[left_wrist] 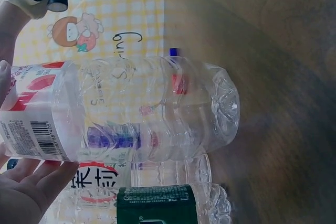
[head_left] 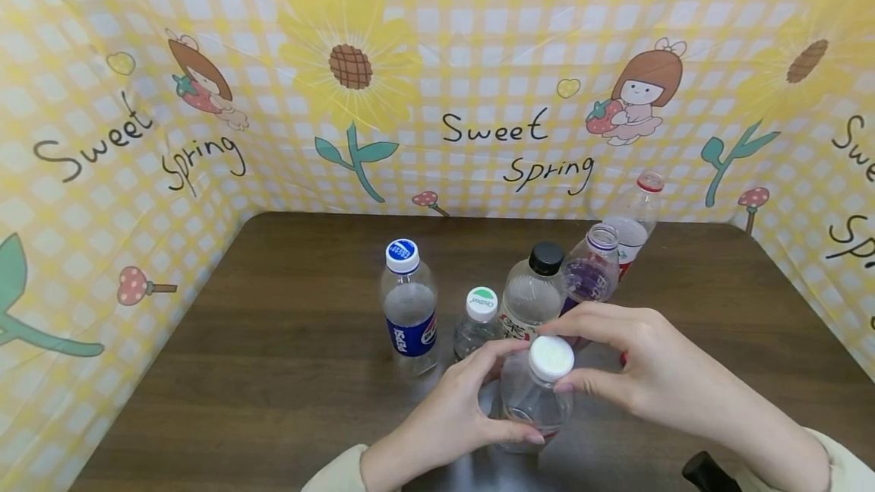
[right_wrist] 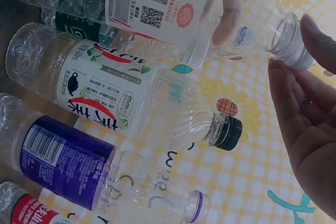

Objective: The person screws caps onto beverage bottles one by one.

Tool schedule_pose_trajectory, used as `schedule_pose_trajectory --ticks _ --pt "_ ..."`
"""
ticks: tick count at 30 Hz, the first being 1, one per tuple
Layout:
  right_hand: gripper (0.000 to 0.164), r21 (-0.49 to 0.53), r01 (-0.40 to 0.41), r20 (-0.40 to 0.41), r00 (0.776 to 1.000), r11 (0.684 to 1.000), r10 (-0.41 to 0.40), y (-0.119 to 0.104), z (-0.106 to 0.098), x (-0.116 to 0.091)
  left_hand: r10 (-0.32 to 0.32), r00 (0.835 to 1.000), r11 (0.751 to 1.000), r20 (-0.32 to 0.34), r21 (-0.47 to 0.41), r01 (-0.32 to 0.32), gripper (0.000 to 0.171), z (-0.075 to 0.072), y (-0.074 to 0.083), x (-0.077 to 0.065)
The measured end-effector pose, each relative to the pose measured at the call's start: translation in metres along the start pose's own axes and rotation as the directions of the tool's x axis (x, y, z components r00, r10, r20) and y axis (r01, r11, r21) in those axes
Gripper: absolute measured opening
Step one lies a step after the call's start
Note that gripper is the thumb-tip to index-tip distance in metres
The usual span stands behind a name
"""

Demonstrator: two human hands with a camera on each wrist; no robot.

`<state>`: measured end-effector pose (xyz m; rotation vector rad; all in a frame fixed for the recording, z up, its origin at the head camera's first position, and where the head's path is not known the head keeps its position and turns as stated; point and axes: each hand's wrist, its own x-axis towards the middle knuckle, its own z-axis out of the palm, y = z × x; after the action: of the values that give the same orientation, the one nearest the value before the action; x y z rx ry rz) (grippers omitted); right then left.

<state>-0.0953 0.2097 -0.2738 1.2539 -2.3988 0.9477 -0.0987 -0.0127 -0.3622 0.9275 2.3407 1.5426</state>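
Note:
In the head view my left hand (head_left: 461,410) grips a clear plastic bottle (head_left: 532,405) round its body. The bottle stands upright near the front of the table. My right hand (head_left: 632,351) pinches the white cap (head_left: 551,357) at its top between thumb and fingers. The right wrist view shows the thumb and fingertips on opposite sides of the cap (right_wrist: 299,51) at the neck. A white label with pink and red print (left_wrist: 34,111) wraps the bottle's upper part in the left wrist view. Its lower half is transparent, with no liquid showing.
Behind stand a blue-labelled Pepsi bottle (head_left: 411,317), a small bottle with a white-and-green cap (head_left: 481,304), and a black-capped bottle (head_left: 529,294). Farther right are an uncapped purple-labelled bottle (head_left: 593,272) and a red-ringed bottle (head_left: 636,215). A patterned cloth (head_left: 478,36) walls the dark wooden table (head_left: 273,370).

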Motion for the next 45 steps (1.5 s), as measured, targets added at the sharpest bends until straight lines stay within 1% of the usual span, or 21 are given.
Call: schedule_pose_trajectory --ticks 10,14,19,26,31,35,40,45 --pt "0.044 0.01 0.024 -0.022 0.999 1.0 -0.024 0.002 0.001 -0.001 0.027 0.999 1.0 -0.028 -0.008 -0.028 0.076 0.001 -0.001 -0.003" --pt "0.044 0.027 0.03 -0.024 0.999 0.999 -0.029 0.001 0.002 0.0 0.048 0.998 0.999 -0.042 0.004 -0.048 0.077 0.0 -0.002 -0.004" --pt "0.041 0.022 0.015 -0.013 1.0 1.0 -0.014 0.0 0.003 0.003 0.085 0.994 0.996 -0.067 0.04 -0.082 0.077 -0.002 -0.003 -0.005" --pt "0.039 -0.001 -0.007 -0.007 1.0 1.0 0.007 -0.001 0.009 0.01 0.113 0.99 0.987 -0.088 0.121 -0.102 0.076 -0.011 -0.007 -0.01" --pt "0.039 0.015 -0.023 0.008 1.0 1.0 0.023 -0.004 0.014 0.017 0.134 0.984 0.981 -0.116 0.154 -0.116 0.075 -0.017 -0.009 -0.014" --pt "0.037 0.041 -0.04 0.027 0.999 0.998 0.039 -0.008 0.019 0.024 0.148 0.978 0.98 -0.146 0.152 -0.126 0.075 -0.022 -0.011 -0.019" --pt "0.036 0.062 -0.061 0.04 0.997 0.996 0.058 -0.009 0.025 0.031 0.154 0.974 0.981 -0.166 0.141 -0.131 0.074 -0.029 -0.014 -0.025" --pt "0.036 0.051 -0.081 0.043 0.996 0.995 0.078 -0.011 0.033 0.038 0.132 0.973 0.988 -0.188 0.1 -0.115 0.074 -0.037 -0.019 -0.031"
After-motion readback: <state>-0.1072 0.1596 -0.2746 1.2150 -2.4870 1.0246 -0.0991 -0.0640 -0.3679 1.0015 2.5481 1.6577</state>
